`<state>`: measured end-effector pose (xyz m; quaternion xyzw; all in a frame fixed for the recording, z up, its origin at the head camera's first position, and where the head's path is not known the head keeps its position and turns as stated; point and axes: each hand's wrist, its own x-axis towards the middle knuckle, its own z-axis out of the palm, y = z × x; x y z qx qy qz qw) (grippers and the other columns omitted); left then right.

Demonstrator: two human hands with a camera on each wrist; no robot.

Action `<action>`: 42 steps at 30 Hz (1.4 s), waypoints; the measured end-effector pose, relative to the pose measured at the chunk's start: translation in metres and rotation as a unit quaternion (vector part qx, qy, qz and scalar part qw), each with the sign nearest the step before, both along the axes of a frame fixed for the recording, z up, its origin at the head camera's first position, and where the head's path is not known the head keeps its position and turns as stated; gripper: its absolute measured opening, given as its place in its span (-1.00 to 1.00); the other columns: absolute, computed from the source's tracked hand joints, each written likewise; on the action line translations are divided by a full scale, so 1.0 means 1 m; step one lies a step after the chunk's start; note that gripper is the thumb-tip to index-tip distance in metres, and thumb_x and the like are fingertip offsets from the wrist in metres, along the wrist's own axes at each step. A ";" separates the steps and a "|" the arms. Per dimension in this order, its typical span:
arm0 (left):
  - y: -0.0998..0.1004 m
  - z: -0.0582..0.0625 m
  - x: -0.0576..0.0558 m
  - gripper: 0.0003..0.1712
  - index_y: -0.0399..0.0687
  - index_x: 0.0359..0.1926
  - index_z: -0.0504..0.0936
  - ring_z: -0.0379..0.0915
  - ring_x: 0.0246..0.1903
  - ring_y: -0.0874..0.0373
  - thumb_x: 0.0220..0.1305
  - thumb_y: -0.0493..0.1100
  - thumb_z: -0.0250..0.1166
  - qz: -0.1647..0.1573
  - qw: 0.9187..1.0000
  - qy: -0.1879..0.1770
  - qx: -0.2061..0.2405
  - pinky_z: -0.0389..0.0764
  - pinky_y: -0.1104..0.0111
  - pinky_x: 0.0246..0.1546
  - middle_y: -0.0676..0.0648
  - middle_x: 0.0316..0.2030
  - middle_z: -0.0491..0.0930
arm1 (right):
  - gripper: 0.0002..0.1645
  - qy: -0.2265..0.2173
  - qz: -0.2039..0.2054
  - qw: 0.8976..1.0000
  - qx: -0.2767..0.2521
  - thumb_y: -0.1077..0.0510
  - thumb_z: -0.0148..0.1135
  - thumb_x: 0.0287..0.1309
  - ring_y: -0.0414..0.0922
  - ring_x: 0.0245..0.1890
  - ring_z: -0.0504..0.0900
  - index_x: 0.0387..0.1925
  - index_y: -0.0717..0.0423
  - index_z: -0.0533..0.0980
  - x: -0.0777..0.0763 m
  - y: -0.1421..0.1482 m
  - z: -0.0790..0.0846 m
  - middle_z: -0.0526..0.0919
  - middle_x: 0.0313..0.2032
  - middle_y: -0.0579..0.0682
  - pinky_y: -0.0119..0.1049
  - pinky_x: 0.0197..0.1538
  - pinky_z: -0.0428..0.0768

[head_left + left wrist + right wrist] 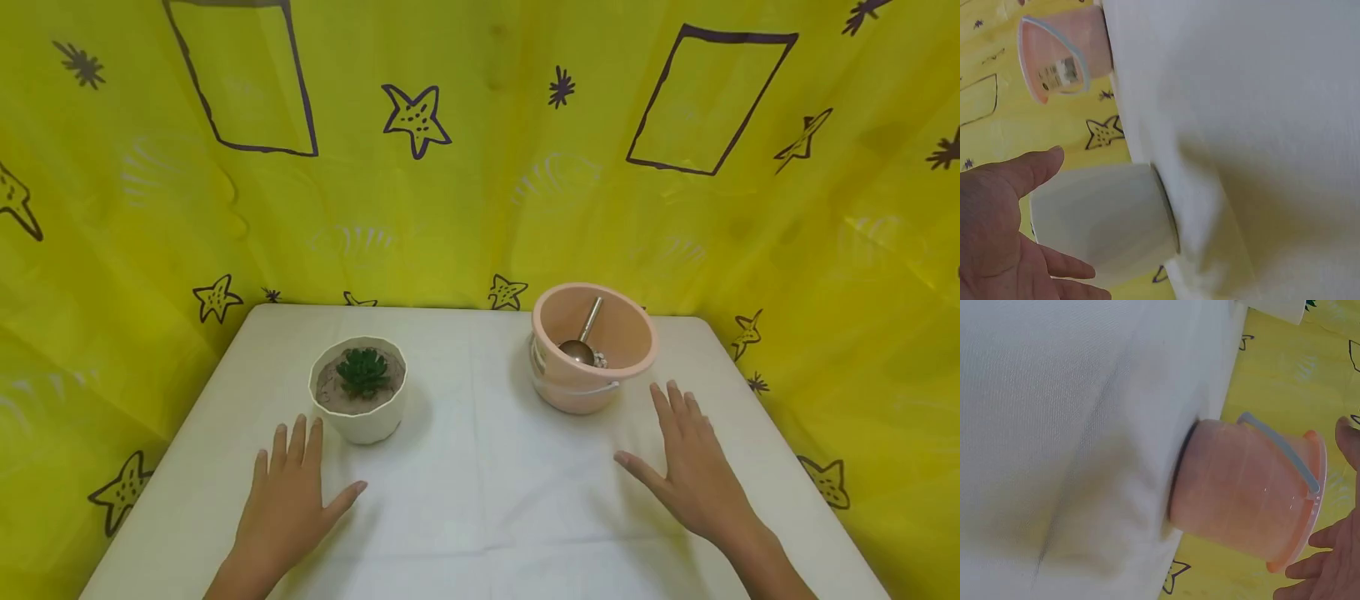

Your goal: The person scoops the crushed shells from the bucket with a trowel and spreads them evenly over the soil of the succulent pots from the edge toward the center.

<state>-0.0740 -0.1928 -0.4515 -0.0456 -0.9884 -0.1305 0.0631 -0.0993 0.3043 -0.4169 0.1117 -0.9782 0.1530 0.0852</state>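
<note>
My left hand [285, 492] is held over the front left of the table, fingers straight and thumb spread, holding nothing. Just beyond its fingertips stands a white pot [365, 427] with a green succulent [363, 372] in grey-brown soil. On the right, my right hand [693, 475] has its fingers extended and thumb out, also with nothing in it. Near its fingertips stands a peach bucket [577, 393] with a pale handle [1282, 450]. Inside the bucket lies a metal scoop-like tool [591, 321] with a rounded bowl, its handle leaning on the far wall.
A white cloth [480, 500] covers the table. Yellow curtains [465, 208] printed with stars and frames hang behind it and along both sides. The bucket stands at the back right, the pot at the left. A label [1062, 74] shows on the bucket.
</note>
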 end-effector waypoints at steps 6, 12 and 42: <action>0.020 0.006 0.009 0.17 -0.53 0.49 0.25 0.06 0.46 -0.57 0.27 0.31 0.44 -0.043 0.998 -0.040 0.021 0.18 -0.42 0.35 -0.56 0.47 0.20 | 0.22 -0.003 -0.012 0.999 -0.050 -0.29 0.32 0.38 0.41 0.53 0.09 0.68 0.21 -0.10 0.001 -0.006 0.009 0.03 0.60 0.37 0.38 0.48 0.12; 0.036 0.016 0.020 0.12 -0.47 0.53 0.24 0.07 0.51 -0.41 0.35 0.31 0.38 -0.114 0.982 -0.095 0.113 0.19 -0.28 0.43 -0.43 0.51 0.23 | 0.02 -0.008 -0.025 0.992 -0.125 -0.20 0.27 0.47 0.43 0.45 0.26 0.65 0.20 0.05 0.003 -0.011 0.021 0.22 0.54 0.34 0.45 0.34 0.29; 0.128 0.038 -0.042 0.09 -0.15 0.68 0.01 -0.18 0.63 -0.05 0.38 0.01 0.45 -0.203 0.918 0.041 0.340 0.09 -0.13 0.52 -0.10 0.65 -0.01 | -0.18 -0.033 -0.012 0.951 -0.307 -0.06 0.20 0.55 0.25 0.43 0.42 0.55 0.37 0.21 -0.041 -0.043 0.060 0.38 0.46 0.32 -0.33 0.30 0.49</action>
